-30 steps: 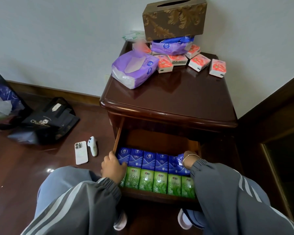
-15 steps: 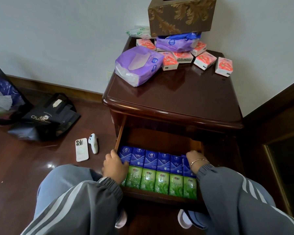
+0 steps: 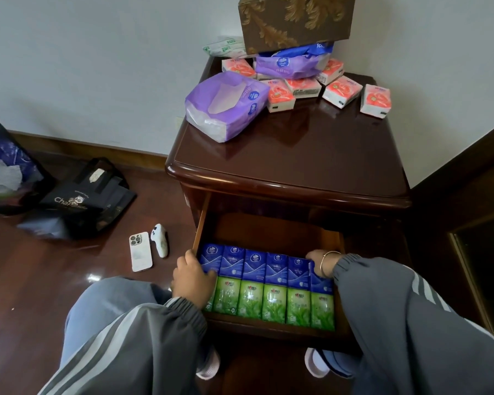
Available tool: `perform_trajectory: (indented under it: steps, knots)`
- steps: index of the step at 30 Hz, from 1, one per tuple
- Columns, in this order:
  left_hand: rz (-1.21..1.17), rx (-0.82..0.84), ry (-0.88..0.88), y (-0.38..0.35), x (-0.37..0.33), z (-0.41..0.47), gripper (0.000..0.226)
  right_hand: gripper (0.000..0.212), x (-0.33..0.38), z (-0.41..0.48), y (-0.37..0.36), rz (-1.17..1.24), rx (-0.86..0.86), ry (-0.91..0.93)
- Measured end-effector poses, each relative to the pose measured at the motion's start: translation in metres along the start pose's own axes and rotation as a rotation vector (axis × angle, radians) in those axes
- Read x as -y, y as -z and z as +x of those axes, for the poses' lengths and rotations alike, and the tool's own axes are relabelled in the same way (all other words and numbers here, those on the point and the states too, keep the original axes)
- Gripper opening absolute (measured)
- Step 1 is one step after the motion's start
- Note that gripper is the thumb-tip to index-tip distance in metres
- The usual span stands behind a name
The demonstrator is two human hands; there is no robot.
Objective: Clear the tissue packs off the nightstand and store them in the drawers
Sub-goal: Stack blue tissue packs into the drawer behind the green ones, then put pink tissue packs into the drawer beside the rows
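Bedroom corner, white wall, dark floor. The table [image 3: 291, 172] has its drawer [image 3: 200, 223] pulled out, holding a tight row of blue packs [image 3: 277, 267] behind green packs [image 3: 274, 303]. Left grip [image 3: 193, 276] curls on the leftmost blue pack. Right grip [image 3: 320, 262] touches the rightmost, its closure hidden by the sleeve. Red packs [image 3: 342, 91] and purple packs [image 3: 226, 105] lie on the table. Risks: squeezing may buckle the row, and the box [image 3: 294, 21] leaning on a purple pack may topple when that pack is pulled.
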State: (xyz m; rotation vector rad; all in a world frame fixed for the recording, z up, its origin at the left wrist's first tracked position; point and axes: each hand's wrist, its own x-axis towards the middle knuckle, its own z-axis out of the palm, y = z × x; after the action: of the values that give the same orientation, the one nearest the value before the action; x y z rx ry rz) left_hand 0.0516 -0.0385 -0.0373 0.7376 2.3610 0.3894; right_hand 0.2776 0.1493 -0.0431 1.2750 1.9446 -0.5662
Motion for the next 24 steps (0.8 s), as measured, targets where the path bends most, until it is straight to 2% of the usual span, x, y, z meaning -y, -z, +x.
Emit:
perform_trajectory:
  steps: [5, 10, 14, 17, 20, 22, 24]
  knots:
    - [0.007, 0.0, -0.006, -0.001, 0.002, -0.001, 0.062, 0.067, -0.008, -0.009, -0.015, 0.269, -0.088, -0.014]
    - [-0.069, 0.004, -0.019, 0.003, 0.005, -0.002, 0.06, 0.064, 0.001, -0.025, -0.026, 0.277, -0.247, 0.063]
    - [-0.14, -0.015, -0.055, 0.014, 0.002, -0.003, 0.043, 0.053, 0.007, -0.052, -0.011, 0.287, -0.287, 0.205]
    - [-0.229, -0.196, -0.149, 0.033, -0.012, -0.007, 0.037, 0.043, 0.005, -0.09, 0.015, 0.329, -0.391, 0.401]
    - [-0.356, -0.478, -0.307, 0.07, -0.03, -0.016, 0.025, 0.039, -0.008, -0.133, 0.054, 0.493, -0.659, 0.584]
    - [-0.387, -0.616, -0.423, 0.1, -0.043, -0.021, 0.02, 0.036, -0.025, -0.15, 0.082, 0.514, -0.913, 0.614]
    - [-0.383, -0.713, -0.544, 0.128, -0.061, -0.023, 0.018, 0.031, -0.044, -0.153, 0.111, 0.494, -1.106, 0.548]
